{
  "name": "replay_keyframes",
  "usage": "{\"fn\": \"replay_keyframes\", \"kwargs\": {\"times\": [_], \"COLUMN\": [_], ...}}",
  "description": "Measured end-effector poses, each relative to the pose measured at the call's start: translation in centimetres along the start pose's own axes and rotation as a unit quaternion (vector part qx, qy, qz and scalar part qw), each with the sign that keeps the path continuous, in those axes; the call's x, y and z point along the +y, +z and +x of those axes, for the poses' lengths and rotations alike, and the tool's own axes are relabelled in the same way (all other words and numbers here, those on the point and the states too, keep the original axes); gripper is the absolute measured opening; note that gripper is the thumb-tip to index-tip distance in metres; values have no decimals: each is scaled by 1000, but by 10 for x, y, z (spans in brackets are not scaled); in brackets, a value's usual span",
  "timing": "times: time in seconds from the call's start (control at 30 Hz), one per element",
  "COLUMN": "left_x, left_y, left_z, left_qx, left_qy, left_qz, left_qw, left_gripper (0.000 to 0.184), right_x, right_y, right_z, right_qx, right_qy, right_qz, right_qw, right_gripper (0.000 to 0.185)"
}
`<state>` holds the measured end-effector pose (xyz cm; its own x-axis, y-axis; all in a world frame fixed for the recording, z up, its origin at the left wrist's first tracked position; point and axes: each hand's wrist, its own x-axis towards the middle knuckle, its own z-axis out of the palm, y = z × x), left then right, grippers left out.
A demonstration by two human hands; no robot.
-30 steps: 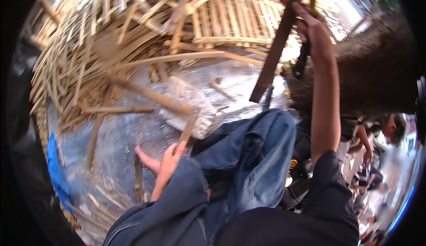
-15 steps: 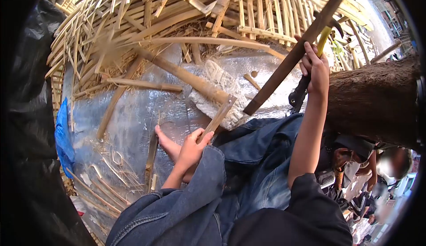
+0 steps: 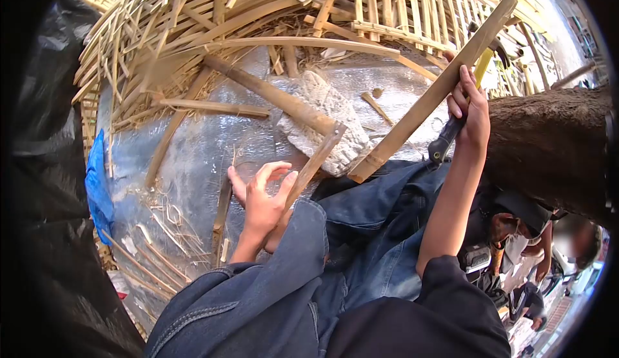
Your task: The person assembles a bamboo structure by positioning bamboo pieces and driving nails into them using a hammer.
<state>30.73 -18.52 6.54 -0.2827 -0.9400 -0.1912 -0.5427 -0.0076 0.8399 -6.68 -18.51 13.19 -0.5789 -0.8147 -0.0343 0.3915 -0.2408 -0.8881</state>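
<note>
My right hand (image 3: 474, 116) is closed round a long flat bamboo slat (image 3: 432, 93) and a hammer (image 3: 445, 140) with a black and yellow handle. The slat slants down toward the pale rough stone (image 3: 325, 116), its broad face lit. Thumb and fingers apart, my left hand (image 3: 261, 206) is beside a shorter bamboo strip (image 3: 316, 161), which stands slanted near my knee; its lower end is hidden. A thick bamboo piece (image 3: 271, 97) lies with one end on the stone.
Heaped bamboo strips and slatted panels (image 3: 400, 9) lie across the top. A thick log (image 3: 548, 126) is at the right, with other people (image 3: 541, 255) below it. Blue plastic (image 3: 98, 184) and thin offcuts (image 3: 161, 255) lie at left on the silvery sheet (image 3: 193, 151).
My left hand has opened its fingers away from the short strip, which it held before. In my right hand the long slat has turned, showing a lighter broad face.
</note>
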Motion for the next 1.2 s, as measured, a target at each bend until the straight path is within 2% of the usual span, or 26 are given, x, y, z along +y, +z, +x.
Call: {"fn": "replay_keyframes", "kwargs": {"times": [0.03, 0.1, 0.13, 0.23, 0.27, 0.4, 0.47, 0.5, 0.57, 0.6, 0.63, 0.7, 0.73, 0.77, 0.83, 0.9, 0.97, 1.0, 1.07, 1.13, 1.17, 1.2], "left_x": [11, 31, 31, 35, 38, 41, 34, 34, 31, 33, 34, 35, 30, 25, 15, 11, 15, 12, -2, -14, -17, -21], "left_y": [-6, -10, -6, 8, 10, 15, 22, 20, 22, 22, 22, 19, 18, 17, 15, 9, -4, -7, -14, -27, -36, -45], "left_z": [1, 8, 14, 27, 30, 33, 27, 24, 20, 16, 16, 13, 12, 11, 9, 6, 4, 3, 5, 1, -1, -4], "left_qx": [6, -129, -164, -176, -174, -227, -232, -233, -249, -251, -242, -230, -230, -219, -233, -226, -238, -215, -160, -66, -21, 24], "left_qy": [-3, -5, 7, 49, 45, 11, 0, 52, 60, 31, 31, 7, 14, 10, -10, -18, -49, -46, -44, -38, -42, -52], "left_qz": [3, -213, -249, -216, -179, -161, -220, -154, -184, -186, -184, -162, -158, -155, -176, -209, -202, -206, -191, -120, -64, -9], "left_qw": [1000, 968, 954, 959, 967, 960, 947, 959, 949, 950, 952, 960, 960, 963, 956, 951, 949, 954, 967, 990, 997, 998], "left_gripper": [26, 29, 33, 35, 39, 37, 31, 27, 27, 27, 27, 27, 27, 27, 27, 26, 26, 24, 22, 20, 19, 17], "right_x": [2, 13, 13, 29, 36, 36, 33, 31, 25, 18, 12, 1, -3, -8, -16, -19, -12, -11, -2, 13, 26, 31], "right_y": [7, 31, 43, 50, 48, 41, 34, 26, 12, 5, -2, -16, -19, -16, -31, -39, -75, -88, -85, -81, -74, -74], "right_z": [-5, -15, -18, -15, -14, -15, -9, -6, 0, 3, 6, 17, 22, 28, 51, 79, 116, 127, 124, 107, 90, 81], "right_qx": [-3, -32, -52, -81, -79, -75, -46, -43, -19, 5, 26, 58, 83, 124, 69, 67, 138, 138, 176, 213, 191, 190], "right_qy": [0, 6, 32, 77, 85, 90, 67, 58, 13, 4, -4, -19, -32, -58, -86, -123, -122, -157, -138, -116, -161, -111], "right_qz": [4, 24, 35, 28, 44, 55, -48, -63, -72, -81, -86, -136, -151, -143, -135, -193, -423, -495, -585, -596, -545, -510], "right_qw": [1000, 999, 998, 993, 992, 992, 996, 995, 997, 997, 996, 989, 985, 980, 985, 971, 887, 843, 779, 765, 800, 832], "right_gripper": [25, 17, 10, 9, 10, 9, 7, 12, 24, 25, 26, 12, 10, 16, 24, 25, 30, 38, 62, 59, 58, 57]}}
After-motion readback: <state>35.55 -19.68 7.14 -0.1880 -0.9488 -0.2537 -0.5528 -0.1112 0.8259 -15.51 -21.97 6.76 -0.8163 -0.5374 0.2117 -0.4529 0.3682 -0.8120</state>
